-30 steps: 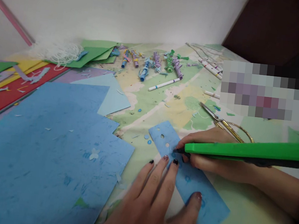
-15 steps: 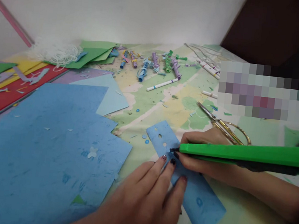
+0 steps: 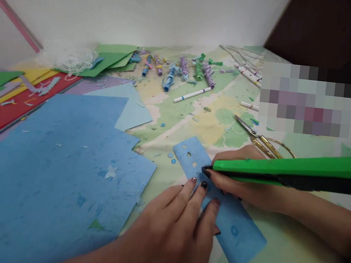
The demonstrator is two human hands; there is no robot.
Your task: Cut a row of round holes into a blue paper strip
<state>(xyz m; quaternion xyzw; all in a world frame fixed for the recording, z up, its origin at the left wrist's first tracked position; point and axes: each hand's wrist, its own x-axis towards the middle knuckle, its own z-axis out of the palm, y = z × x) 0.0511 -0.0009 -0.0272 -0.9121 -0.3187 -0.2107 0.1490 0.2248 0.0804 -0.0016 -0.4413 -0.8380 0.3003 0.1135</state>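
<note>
A narrow blue paper strip (image 3: 241,234) lies slanted on the tablecloth, with several small holes near its far end and a little ring shape farther down. My left hand (image 3: 172,223) rests on the strip with its fingers spread, pressing it flat. In my right hand (image 3: 237,171) is a long green utility knife (image 3: 300,169) with black along its lower side. Its dark tip touches the strip just past the holes, close to my left fingertips. Small blue cut-out bits (image 3: 173,161) lie beside the strip.
A large blue sheet (image 3: 65,170) covers the left side, over red, purple and light blue sheets. Gold-handled scissors (image 3: 262,140) lie behind my right hand. Farther back are rolled paper pieces (image 3: 170,78), white markers (image 3: 195,94) and a white stringy heap (image 3: 65,59). A blurred patch hides the right back.
The view has shifted slightly. The knife's tip stays at nearly the same spot on the strip while its handle tilts a little differently. My left hand keeps its place.
</note>
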